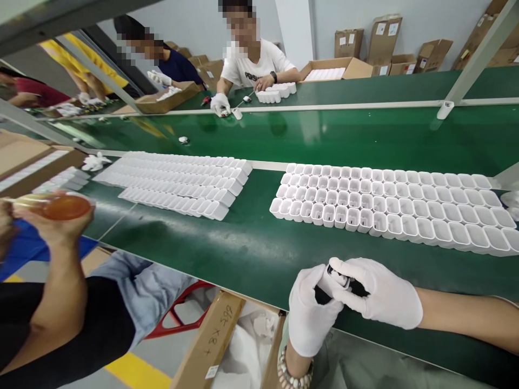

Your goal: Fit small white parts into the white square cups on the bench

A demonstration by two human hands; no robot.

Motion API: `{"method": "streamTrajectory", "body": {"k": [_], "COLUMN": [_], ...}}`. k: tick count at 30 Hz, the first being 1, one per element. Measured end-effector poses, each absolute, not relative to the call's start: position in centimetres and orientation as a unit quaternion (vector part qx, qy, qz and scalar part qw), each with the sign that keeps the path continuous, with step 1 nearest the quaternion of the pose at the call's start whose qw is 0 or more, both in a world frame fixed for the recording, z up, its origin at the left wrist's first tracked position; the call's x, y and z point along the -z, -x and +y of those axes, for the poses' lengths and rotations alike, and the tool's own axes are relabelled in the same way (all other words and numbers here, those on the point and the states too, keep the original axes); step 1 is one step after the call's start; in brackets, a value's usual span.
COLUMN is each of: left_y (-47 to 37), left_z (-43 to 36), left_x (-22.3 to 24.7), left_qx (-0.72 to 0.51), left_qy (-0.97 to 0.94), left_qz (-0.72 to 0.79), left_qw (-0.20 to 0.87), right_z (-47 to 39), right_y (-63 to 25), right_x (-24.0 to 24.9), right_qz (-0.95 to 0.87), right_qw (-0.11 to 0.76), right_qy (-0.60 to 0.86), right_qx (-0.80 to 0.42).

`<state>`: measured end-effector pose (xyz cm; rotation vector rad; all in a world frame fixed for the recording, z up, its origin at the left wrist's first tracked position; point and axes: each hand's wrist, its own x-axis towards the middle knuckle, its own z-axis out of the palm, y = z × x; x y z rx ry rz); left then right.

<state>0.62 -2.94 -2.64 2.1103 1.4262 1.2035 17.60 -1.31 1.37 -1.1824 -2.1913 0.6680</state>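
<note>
My left hand (311,313), in a white glove, is closed around a small white plastic cup (326,282) near the table's front edge. Opposite it, my white-gloved right hand (379,294) pinches a small white-and-black part (339,276) between thumb and fingers. That part is at the cup's mouth; how deep it sits is hidden by my fingers. Beyond my hands stand several rows of open white cups (385,202), packed side by side. Small dark spots show inside some of the nearer ones.
More white cups (182,183) lie in slanted rows to the left. Behind runs a green conveyor belt (324,132) with a small white part (184,140) on it. A person's arm (67,270) holds an orange-filled container at left. A cardboard box (214,340) stands below the table edge.
</note>
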Motion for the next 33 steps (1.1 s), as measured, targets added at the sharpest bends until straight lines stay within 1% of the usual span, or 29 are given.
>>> {"method": "streamTrajectory", "body": {"k": [2, 4, 7, 9, 13, 15, 17, 19, 23, 26, 27, 29, 31, 33], "left_y": [-0.3, -0.1, -0.1, -0.2, -0.1, 0.1, 0.1, -0.1, -1.1, -1.8, -1.9, -1.9, -1.6, -1.2], "left_z": [-3.0, -3.1, -3.2, -3.4, -3.6, -3.6, -3.4, -3.2, -2.7, -2.7, -2.7, -2.7, -2.5, -2.3], "left_x": [2.8, 2.9, 3.1, 3.2, 3.1, 3.0, 2.9, 2.7, 2.7, 2.8, 2.8, 2.4, 1.7, 1.0], "left_qx": [-0.404, -0.387, -0.375, -0.371, -0.37, -0.383, -0.396, -0.406, -0.433, -0.439, -0.435, -0.424, -0.393, -0.361], "left_qy": [-0.766, -0.792, -0.815, -0.819, -0.829, -0.83, -0.827, -0.817, -0.753, -0.728, -0.728, -0.716, -0.687, -0.637], "left_qz": [0.474, 0.45, 0.432, 0.434, 0.418, 0.405, 0.396, 0.399, 0.486, 0.517, 0.515, 0.512, 0.498, 0.481], "left_qw": [0.159, 0.145, 0.093, 0.065, 0.047, 0.04, 0.059, 0.093, 0.095, 0.1, 0.122, 0.213, 0.353, 0.482], "right_z": [-1.2, -1.1, -0.9, -0.8, -0.8, -0.9, -1.1, -1.1, -0.9, -0.7, -0.7, -0.7, -0.7, -0.7], "right_y": [-17.6, -17.6, -17.7, -17.8, -18.1, -18.2, -18.2, -18.2, -18.0, -18.0, -18.0, -18.1, -18.3, -18.6], "right_x": [-1.9, -2.3, -2.5, -2.6, -2.7, -2.7, -2.6, -2.4, -1.8, -1.7, -1.8, -2.2, -2.6, -2.5], "right_qz": [-0.817, -0.834, -0.854, -0.858, -0.852, -0.854, -0.869, -0.886, -0.891, -0.883, -0.878, -0.852, -0.796, -0.727], "right_qw": [0.276, 0.254, 0.225, 0.206, 0.155, 0.149, 0.16, 0.181, 0.235, 0.242, 0.24, 0.241, 0.248, 0.286], "right_qy": [0.428, 0.391, 0.348, 0.344, 0.336, 0.333, 0.331, 0.332, 0.365, 0.383, 0.388, 0.392, 0.395, 0.41], "right_qx": [-0.27, -0.295, -0.314, -0.321, -0.371, -0.372, -0.333, -0.267, -0.133, -0.124, -0.148, -0.248, -0.387, -0.47]}}
